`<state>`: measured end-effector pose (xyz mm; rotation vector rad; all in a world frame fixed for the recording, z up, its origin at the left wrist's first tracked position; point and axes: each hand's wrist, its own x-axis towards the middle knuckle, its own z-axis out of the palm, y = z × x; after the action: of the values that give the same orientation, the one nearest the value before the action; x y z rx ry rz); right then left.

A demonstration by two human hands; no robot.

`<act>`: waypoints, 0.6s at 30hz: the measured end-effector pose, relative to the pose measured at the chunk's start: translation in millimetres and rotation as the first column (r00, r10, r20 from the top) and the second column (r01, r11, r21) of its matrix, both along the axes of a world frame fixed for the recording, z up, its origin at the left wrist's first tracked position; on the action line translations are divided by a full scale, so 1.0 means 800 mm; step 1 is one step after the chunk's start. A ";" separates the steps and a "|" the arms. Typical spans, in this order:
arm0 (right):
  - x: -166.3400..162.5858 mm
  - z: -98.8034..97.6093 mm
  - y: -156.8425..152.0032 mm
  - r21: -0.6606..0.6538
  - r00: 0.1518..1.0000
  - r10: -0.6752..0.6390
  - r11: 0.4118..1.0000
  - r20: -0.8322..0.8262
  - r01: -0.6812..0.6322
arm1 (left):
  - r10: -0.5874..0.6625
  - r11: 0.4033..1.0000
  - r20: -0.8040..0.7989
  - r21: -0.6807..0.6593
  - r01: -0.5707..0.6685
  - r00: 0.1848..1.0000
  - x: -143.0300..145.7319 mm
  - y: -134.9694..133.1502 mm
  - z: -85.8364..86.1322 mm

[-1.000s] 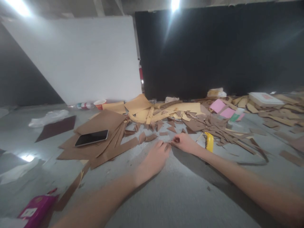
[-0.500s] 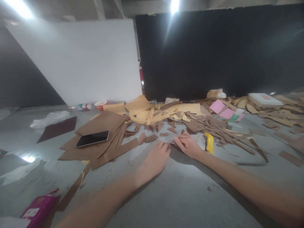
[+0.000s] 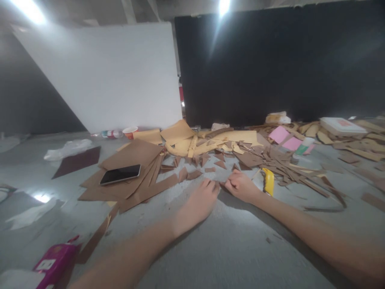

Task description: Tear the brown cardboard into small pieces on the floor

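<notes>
My left hand [image 3: 203, 199] is closed over the grey tabletop [image 3: 192, 257], its fingertips together. My right hand [image 3: 243, 187] is curled just beside it, thumb and fingers pinched. A small brown scrap of cardboard or leather-like sheet [image 3: 221, 184] shows between the fingertips of both hands; most of it is hidden. Several brown triangular offcuts [image 3: 194, 174] lie beyond my left hand. A yellow utility knife [image 3: 268, 182] rests just right of my right hand, partly behind the wrist.
At left, a black phone [image 3: 120, 175] lies on stacked brown sheets [image 3: 132, 154]. Yellow sheets [image 3: 177, 133] and a heap of brown strips [image 3: 278, 162] spread across the back, with pink paper [image 3: 279, 135] and a white box [image 3: 343, 126]. A magenta object [image 3: 57, 261] sits front left.
My right hand's fingers have curled in more tightly beside the small brown scrap. My left hand stays nearly in place. The whole view has shifted slightly.
</notes>
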<state>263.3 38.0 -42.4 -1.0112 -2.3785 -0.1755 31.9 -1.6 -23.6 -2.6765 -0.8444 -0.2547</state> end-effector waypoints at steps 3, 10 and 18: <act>0.001 -0.002 0.002 0.019 1.000 -0.028 0.999 -0.001 0.028 | 0.009 1.000 -0.005 -0.007 -0.009 1.000 0.001 -0.001 0.004; 0.001 0.002 0.001 -0.018 0.997 0.065 0.998 -0.047 -0.066 | 0.047 0.997 0.018 -0.062 -0.046 0.999 0.002 -0.003 0.003; 0.001 0.014 -0.008 -0.192 0.948 0.298 0.929 -0.114 -0.315 | 0.076 0.988 0.056 -0.137 -0.067 0.996 -0.004 -0.003 0.009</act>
<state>263.9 31.5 -31.1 -0.7033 -2.4765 0.2320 29.1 -3.6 -16.7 -2.7684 -1.0081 -0.2731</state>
